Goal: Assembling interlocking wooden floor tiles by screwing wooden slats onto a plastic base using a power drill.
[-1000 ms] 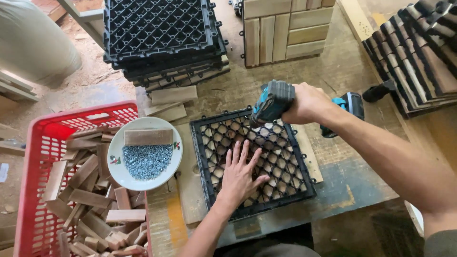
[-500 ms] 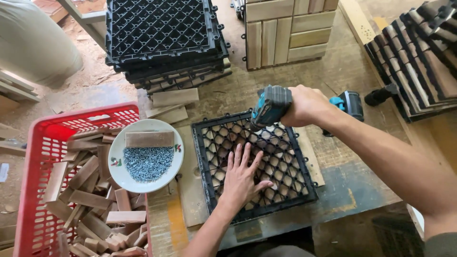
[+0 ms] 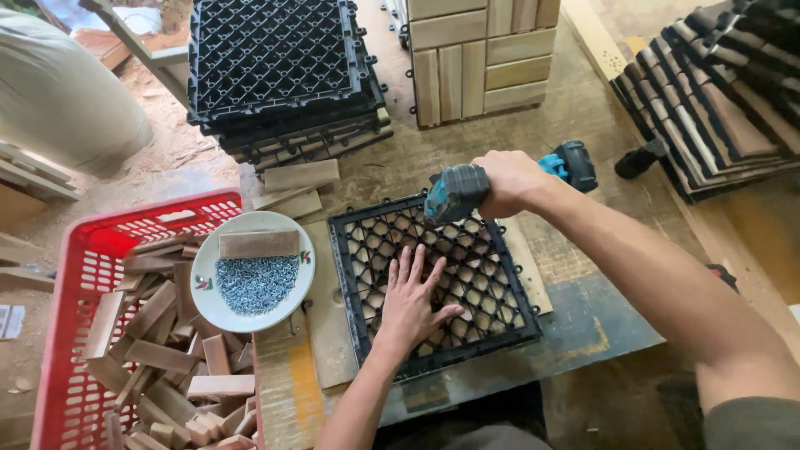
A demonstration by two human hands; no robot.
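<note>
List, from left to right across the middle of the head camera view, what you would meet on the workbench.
Red basket of wood blocks → white plate of screws → left hand pressed flat on the black grid tile → right hand gripping the cordless drill → stack of slatted tiles.

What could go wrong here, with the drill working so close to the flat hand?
The left hand lies flat on the black plastic grid tile near the teal cordless drill in the right hand; a slip could reach the fingers. The white plate of screws rests on the red basket's wood blocks and could tip.
</note>
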